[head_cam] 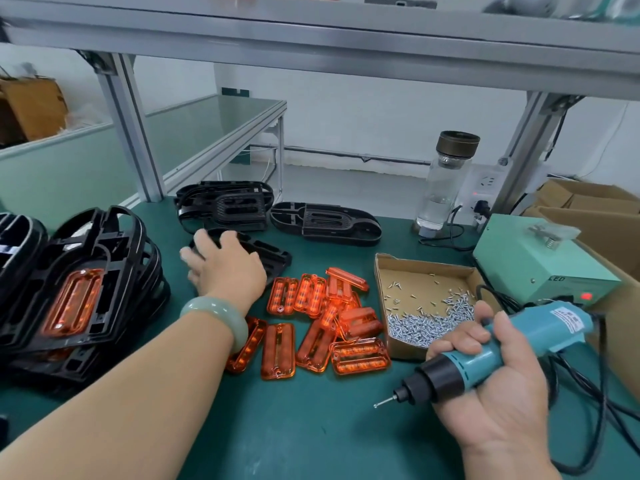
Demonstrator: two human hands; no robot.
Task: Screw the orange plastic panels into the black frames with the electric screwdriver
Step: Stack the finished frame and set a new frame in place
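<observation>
The orange panels are glossy see-through plastic, and the black frames are matt plastic. The screws are shiny metal in a rough cardboard box; the table mat is smooth and dull green.

white walls, green workbench, aluminium shelf overhead, second table behind

My left hand is blurred, its fingers too smeared to tell apart, and it hides the left part of the black frame beneath it; whether it touches, I cannot tell. The stack of frames at my left runs off the picture's edge. My right hand covers the middle of the electric screwdriver; its label is too small to read (just pale print), the bit tip too small to judge.
</observation>
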